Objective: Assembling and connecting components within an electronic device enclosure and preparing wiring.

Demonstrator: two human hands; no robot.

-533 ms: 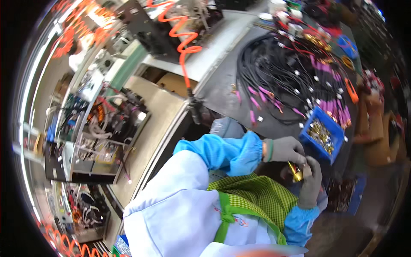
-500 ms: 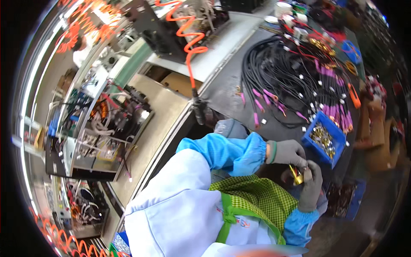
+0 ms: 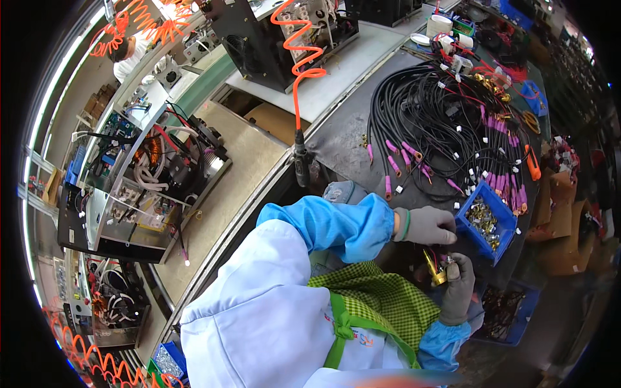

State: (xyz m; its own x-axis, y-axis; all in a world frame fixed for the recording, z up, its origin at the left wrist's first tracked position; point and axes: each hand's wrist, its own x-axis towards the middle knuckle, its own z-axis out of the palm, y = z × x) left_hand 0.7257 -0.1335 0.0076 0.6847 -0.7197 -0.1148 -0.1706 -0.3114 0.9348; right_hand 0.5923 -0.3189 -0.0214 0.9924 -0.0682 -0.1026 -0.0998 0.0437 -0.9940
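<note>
My right hand (image 3: 458, 288), in a grey glove, is closed around a brass fitting (image 3: 437, 277) at its fingertips. The fitting is tube-like and tilted, with a slim part at its upper end. Just above it is my left hand (image 3: 425, 225), also gloved in grey, its fingers curled together. What it holds, if anything, is hidden. A small gap separates the two hands. Close to the left fingertips stands a blue bin (image 3: 472, 234) of small metal parts (image 3: 482, 220).
Black cables (image 3: 414, 97) with purple-sleeved ends (image 3: 511, 187) are heaped on the dark bench. An orange-handled tool (image 3: 532, 163) lies to their right. A coiled orange hose (image 3: 297, 71) hangs down to a black tool (image 3: 301, 161). Another blue bin (image 3: 527, 317) sits lower right.
My hands have drawn apart. The left has moved slightly left and up, away from the fitting. The right has shifted a little left and down with the fitting, and the view has turned slightly.
</note>
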